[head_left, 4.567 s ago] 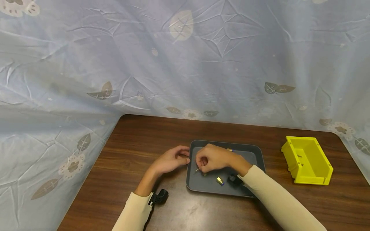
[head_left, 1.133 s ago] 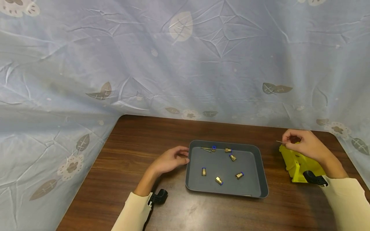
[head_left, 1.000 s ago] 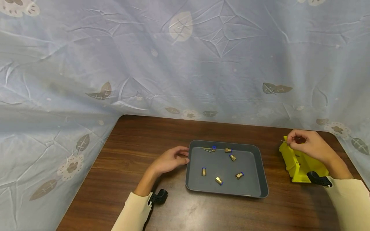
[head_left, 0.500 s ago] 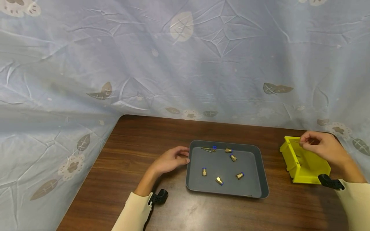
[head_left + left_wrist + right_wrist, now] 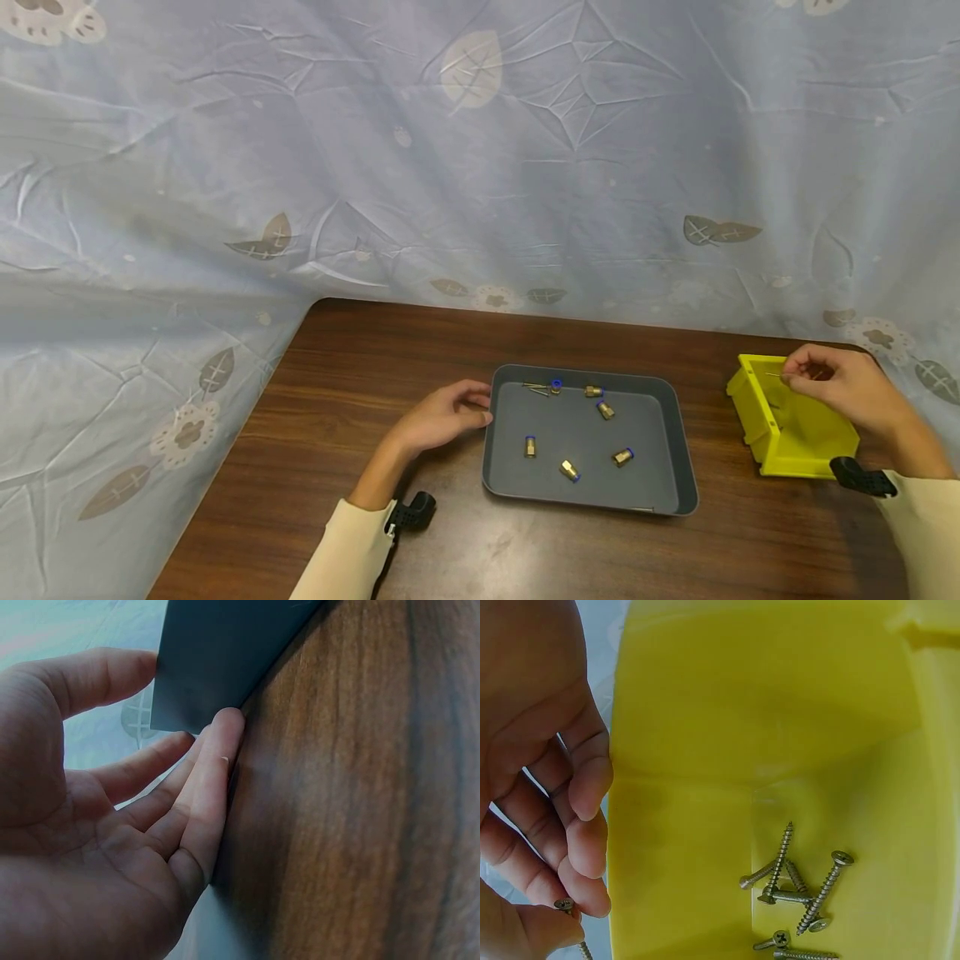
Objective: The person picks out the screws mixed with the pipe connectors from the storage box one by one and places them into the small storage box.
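Over the back of the yellow bin (image 5: 817, 468), my right hand (image 5: 851, 387) pinches a screw (image 5: 565, 904) between thumb and forefinger. Its head and part of the thread show in the right wrist view. Several screws (image 5: 825, 892) lie on the bin's floor. My left hand (image 5: 442, 417) touches the left side of the grey tray (image 5: 577, 433), fingers extended and thumb at the rim. In the left wrist view the fingertips (image 5: 229, 720) rest along the tray's outer wall (image 5: 217, 660). Several brass fittings with blue collars, such as one fitting (image 5: 569, 470), lie spread in the tray.
A few thin screws (image 5: 536, 387) lie at the tray's back left, beside an upright fitting (image 5: 556, 386). Another thin screw (image 5: 641, 509) lies along the front wall. Behind the wooden table (image 5: 390, 358) hangs a patterned curtain (image 5: 480, 183).
My right hand has gone from inside the tray rightward to the bin, carrying the screw. In the last second it moved further right over the bin. My left hand stays at the tray.
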The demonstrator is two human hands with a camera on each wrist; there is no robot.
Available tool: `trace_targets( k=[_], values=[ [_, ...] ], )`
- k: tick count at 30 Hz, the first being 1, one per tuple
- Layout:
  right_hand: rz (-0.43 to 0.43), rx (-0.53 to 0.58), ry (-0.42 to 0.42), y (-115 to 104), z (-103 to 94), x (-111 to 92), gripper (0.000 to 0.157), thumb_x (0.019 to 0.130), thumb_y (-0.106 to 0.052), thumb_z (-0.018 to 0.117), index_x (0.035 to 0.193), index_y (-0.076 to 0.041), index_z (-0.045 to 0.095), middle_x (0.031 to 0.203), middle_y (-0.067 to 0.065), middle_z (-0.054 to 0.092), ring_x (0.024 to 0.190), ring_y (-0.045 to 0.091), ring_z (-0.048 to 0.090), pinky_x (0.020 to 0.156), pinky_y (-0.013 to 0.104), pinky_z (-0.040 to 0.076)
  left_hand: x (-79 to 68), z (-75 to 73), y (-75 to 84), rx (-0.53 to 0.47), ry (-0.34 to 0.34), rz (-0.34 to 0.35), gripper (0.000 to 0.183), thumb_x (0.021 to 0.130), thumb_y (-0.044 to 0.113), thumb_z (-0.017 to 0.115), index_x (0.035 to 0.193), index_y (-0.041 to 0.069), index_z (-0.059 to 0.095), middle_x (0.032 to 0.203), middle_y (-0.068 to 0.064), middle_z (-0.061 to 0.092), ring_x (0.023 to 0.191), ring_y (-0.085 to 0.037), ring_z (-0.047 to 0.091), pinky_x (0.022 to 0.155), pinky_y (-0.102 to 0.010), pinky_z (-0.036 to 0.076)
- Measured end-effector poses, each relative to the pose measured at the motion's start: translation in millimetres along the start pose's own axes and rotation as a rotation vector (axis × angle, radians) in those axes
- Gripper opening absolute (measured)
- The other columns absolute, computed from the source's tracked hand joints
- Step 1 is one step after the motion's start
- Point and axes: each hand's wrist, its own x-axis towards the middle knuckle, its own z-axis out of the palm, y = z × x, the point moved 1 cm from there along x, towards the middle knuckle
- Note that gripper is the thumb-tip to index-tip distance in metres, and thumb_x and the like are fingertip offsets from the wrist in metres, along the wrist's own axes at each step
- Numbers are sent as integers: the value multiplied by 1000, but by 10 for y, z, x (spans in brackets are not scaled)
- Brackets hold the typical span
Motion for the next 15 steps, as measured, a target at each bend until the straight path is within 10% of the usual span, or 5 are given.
trace_targets(
  k=[15],
  values=[
    [2,-27,-7,-30,27,-1,4,99,-4,79,102,-4,76,88,-4,72,75,8,60,65,22,46,9,1,-19,4,-4,1,57,102,19,73,151,-7,58,133,-18,71,114,-25,71,100,-41,55]
  ],
)
